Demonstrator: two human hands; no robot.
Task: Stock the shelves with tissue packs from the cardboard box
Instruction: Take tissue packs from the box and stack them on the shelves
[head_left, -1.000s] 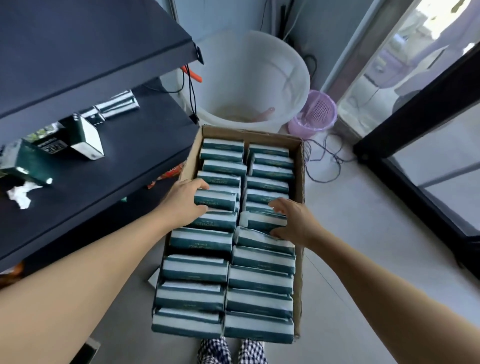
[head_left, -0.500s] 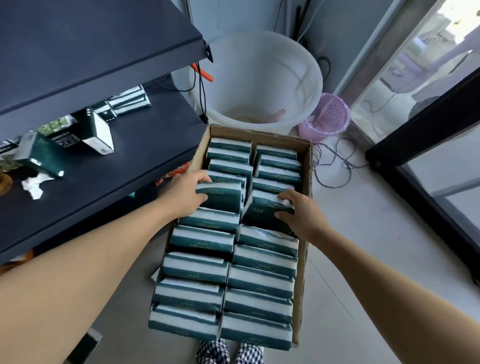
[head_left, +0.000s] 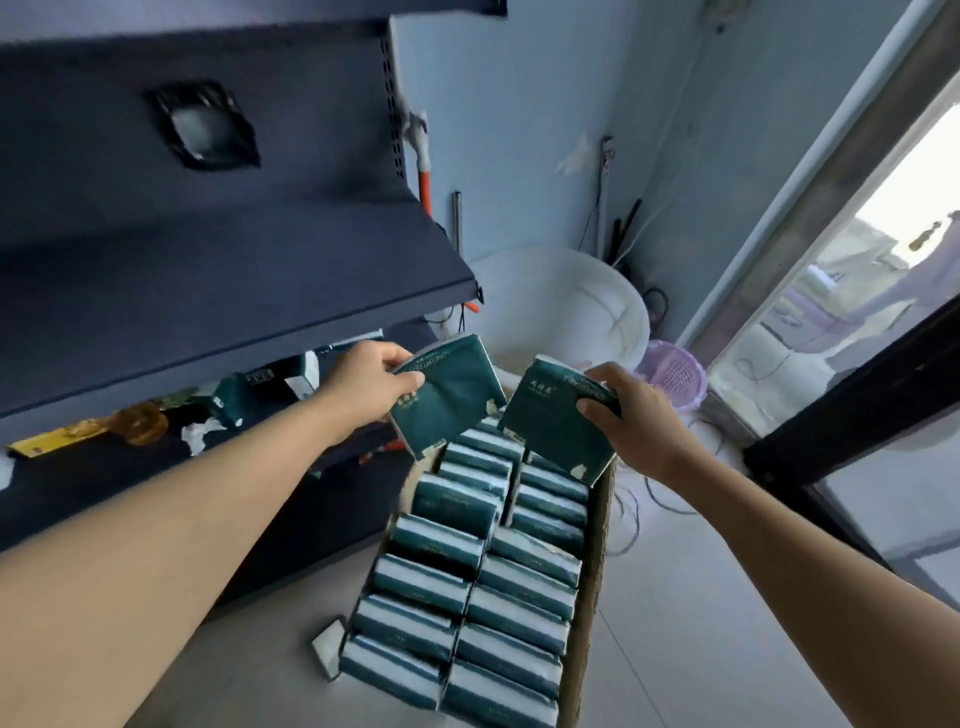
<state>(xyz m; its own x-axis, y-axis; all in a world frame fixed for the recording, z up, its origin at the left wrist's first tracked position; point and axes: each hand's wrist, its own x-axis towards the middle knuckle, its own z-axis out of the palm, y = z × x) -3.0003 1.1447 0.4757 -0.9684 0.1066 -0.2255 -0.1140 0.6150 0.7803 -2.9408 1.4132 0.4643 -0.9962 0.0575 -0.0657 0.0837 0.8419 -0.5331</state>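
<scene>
left hand (head_left: 366, 388) is gripping one green tissue pack (head_left: 451, 395), fingers curled round its top edge | right hand (head_left: 631, 418) is gripping a second pack (head_left: 550, 420) likewise | both are hanging above the cardboard box (head_left: 592, 566) of packs on the floor, beside the dark shelves (head_left: 218, 260)

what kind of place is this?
Probably a small shop's stockroom or back corner: dark metal retail shelving, a floor-level cardboard box full of identical tissue packs, and a white plastic tub beside a glass door.
</scene>
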